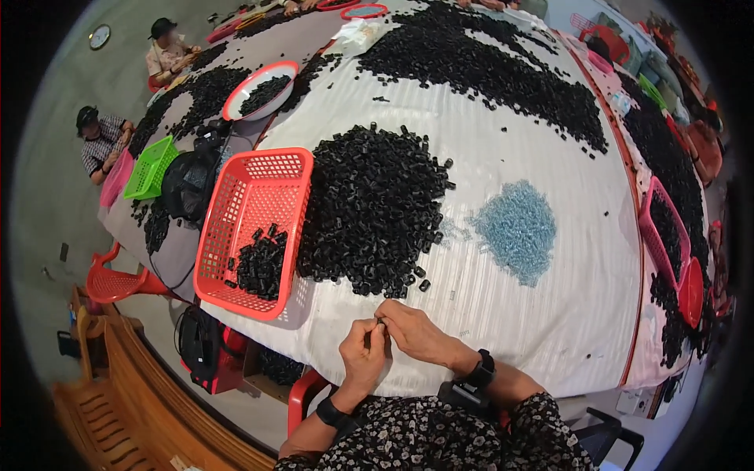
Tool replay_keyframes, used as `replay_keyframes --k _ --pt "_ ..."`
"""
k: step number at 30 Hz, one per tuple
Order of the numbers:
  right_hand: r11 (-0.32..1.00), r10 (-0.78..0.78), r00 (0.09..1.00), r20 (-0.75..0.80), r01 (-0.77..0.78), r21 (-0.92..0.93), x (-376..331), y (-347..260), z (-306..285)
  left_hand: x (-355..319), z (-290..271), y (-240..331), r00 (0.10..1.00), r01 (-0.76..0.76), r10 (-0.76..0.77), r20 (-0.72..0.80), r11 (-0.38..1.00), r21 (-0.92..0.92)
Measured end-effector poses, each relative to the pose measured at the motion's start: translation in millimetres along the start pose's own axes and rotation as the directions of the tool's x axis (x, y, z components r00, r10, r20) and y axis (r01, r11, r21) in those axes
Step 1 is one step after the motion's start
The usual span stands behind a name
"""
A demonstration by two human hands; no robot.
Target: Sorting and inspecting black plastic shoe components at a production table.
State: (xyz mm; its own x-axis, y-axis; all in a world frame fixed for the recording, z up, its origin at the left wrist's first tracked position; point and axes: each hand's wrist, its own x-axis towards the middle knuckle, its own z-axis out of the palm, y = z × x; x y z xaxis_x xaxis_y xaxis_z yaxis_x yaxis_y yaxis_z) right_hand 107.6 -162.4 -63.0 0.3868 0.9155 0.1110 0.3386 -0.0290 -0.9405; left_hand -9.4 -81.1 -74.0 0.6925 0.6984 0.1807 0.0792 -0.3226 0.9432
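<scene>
My left hand (pixel 363 351) and my right hand (pixel 418 331) meet over the near edge of the white-covered table (pixel 471 345). Both have their fingers pinched together around a small dark piece (pixel 380 320), mostly hidden by the fingertips. Just beyond them lies a big heap of small black plastic parts (pixel 373 208). To the right of that heap is a pile of small clear bluish pieces (pixel 516 231). A red perforated basket (pixel 251 177) stands left of the black heap, with a small mound of black parts (pixel 263 265) in its near end.
Another broad spread of black parts (pixel 479 67) covers the far table. A white bowl with a red rim (pixel 283 69), a green basket (pixel 151 167) and a black bag (pixel 187 184) stand at left. At right are a pink basket (pixel 657 231) and other people. A wooden bench (pixel 133 400) is lower left.
</scene>
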Motion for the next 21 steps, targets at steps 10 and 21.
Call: replay_keyframes --k 10,21 --pt "0.763 -0.376 0.926 0.029 0.327 -0.557 -5.7 -3.7 13.5 11.6 -7.9 3.3 0.969 0.246 -0.248 0.018 0.947 -0.204" --pt "0.792 -0.372 0.915 -0.154 0.227 -0.567 -5.5 2.1 20.3 7.5 -2.5 9.9 0.954 0.292 -0.299 -0.008 0.935 -0.202"
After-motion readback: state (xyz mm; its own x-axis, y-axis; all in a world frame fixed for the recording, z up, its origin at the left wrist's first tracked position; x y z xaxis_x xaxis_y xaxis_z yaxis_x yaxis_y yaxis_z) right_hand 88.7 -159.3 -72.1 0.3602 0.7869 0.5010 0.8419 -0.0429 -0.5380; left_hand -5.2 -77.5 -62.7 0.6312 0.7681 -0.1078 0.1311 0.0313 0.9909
